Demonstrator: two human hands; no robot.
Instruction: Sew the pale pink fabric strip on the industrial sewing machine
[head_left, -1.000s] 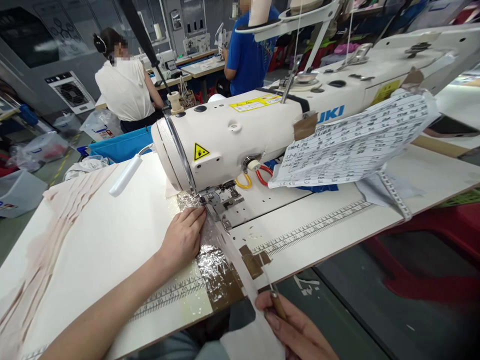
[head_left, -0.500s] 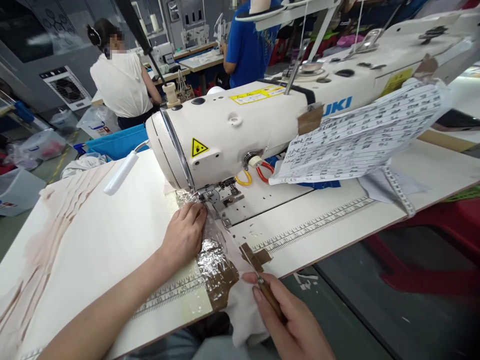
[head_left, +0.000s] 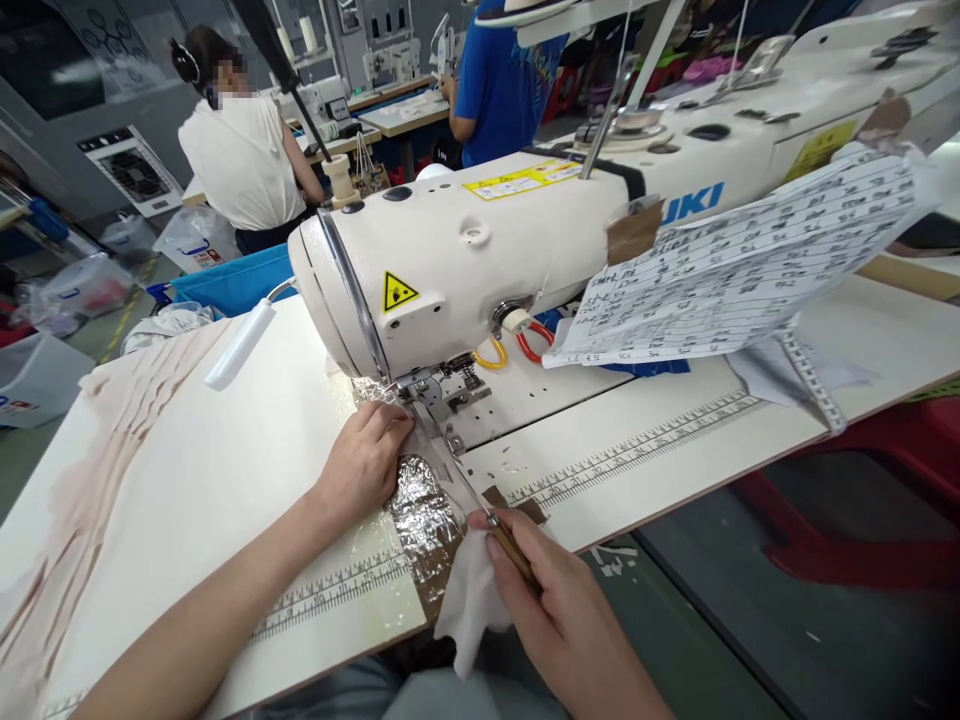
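Observation:
A white sewing machine (head_left: pixel 450 270) stands over a strip of pale, thin fabric (head_left: pixel 471 590). The fabric runs from the presser foot (head_left: pixel 420 388) down over the table's front edge, where its end hangs loose. Just left of the foot, my left hand (head_left: pixel 367 450) has its fingers bent together on the strip's edge. Held in my right hand (head_left: pixel 551 590) is an awl (head_left: pixel 514 552) with a wooden handle. Its thin metal point slants up along the fabric towards the foot, and the thumb and forefinger also pinch the fabric.
Pleated pale pink fabric (head_left: pixel 124 440) lies along the table's left side. A handwritten sheet (head_left: pixel 735 270) is taped to the machine, above a measuring tape (head_left: pixel 814 385). Shiny taped film (head_left: pixel 424 500) covers the front tabletop. Two people (head_left: pixel 240 170) work behind.
My right hand has moved up and slightly left towards the presser foot, with the awl and fabric. The hanging fabric has shifted left. My left hand has stayed nearly in place.

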